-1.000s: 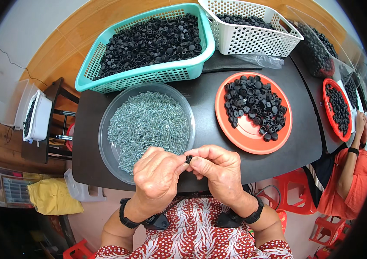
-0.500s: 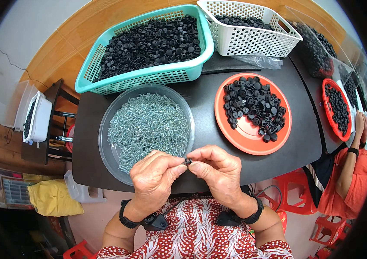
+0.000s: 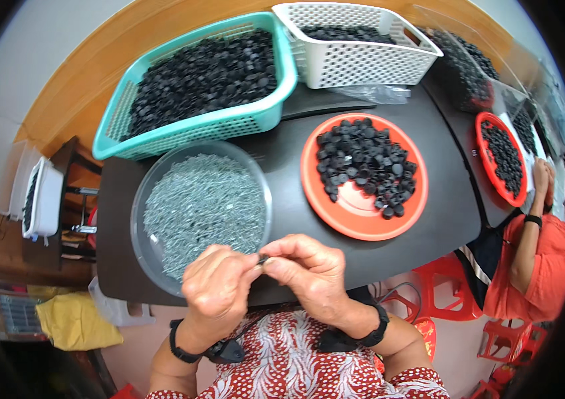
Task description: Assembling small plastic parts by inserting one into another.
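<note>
A small black plastic cap [image 3: 262, 259] is pinched between the fingertips of both hands, just over the near rim of a clear round tub [image 3: 137, 229]. My left hand [image 3: 219, 282] is closed, its thumb and fingers pressed together at the cap's left side. From the other side the thumb and forefinger of my right hand [image 3: 310, 274] grip the same piece. Fingertips cover most of it, so any screw in it is hidden. Silvery screws [image 3: 206, 206] fill the tub. Beyond my right hand, an orange-red plate [image 3: 355, 225] carries a heap of black caps [image 3: 365, 159].
Behind the tub stands a turquoise basket [image 3: 186, 133] full of black caps, beside a white perforated basket [image 3: 362, 65]. A clear plastic bag [image 3: 382, 94] lies before it. At right, a co-worker's hand [image 3: 543, 179] is near a red tray [image 3: 518, 193]. Red stools [image 3: 455, 292] stand below.
The view has shifted, so the tub, plate and baskets sit further left in the picture. Both hands still pinch the black cap, which now shows less between the fingertips.
</note>
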Motion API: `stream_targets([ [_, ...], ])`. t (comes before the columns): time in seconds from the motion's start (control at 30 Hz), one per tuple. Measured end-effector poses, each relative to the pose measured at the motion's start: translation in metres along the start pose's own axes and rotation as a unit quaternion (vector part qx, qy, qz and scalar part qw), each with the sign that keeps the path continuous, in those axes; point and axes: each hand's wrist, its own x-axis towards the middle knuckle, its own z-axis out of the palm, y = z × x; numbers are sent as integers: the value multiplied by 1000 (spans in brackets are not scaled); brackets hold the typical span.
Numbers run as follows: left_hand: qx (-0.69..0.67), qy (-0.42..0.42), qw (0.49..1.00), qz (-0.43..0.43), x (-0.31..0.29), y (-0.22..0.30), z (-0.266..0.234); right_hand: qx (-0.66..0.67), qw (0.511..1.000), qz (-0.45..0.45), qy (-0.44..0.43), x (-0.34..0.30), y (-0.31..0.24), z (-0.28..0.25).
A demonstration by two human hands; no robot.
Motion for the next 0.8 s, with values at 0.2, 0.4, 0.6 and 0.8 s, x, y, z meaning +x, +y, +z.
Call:
stream_targets([
  [0.2, -25, -10, 999, -27, 1, 6, 5, 93, 996, -4, 10, -4, 0, -5],
  [0.4, -67, -72, 992, -79, 13, 18, 9, 40, 999, -17, 25, -10, -12, -22],
  [0.6, -103, -53, 981, -158, 21, 19, 22, 48, 990, -58, 122, -20, -35, -45],
  [0.8, 79, -45, 996, 26, 56, 11, 87, 94, 971, -121, 185, -27, -54, -72],
])
